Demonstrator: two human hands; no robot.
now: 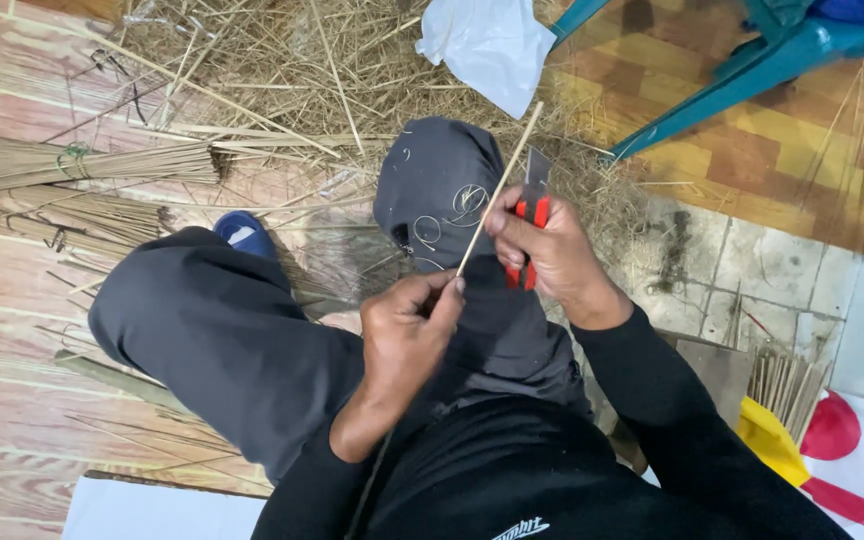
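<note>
Stick bundles (pixel 82 165) lie left of the knee (pixel 437 180), shavings pile (pixel 352 70) beyond it, chair legs (pixel 732 75) to its right.

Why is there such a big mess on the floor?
Loose straw-coloured shavings lie scattered in a heap ahead of the knees. Thin curled slivers cling to the dark grey trouser knee, near the red-handled utility knife and thin pale stick.

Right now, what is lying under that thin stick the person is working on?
Under the thin stick is the person's grey-trousered knee, dotted with curled shavings. Straw covers the floor beyond. The floor beneath the knee is hidden.
</note>
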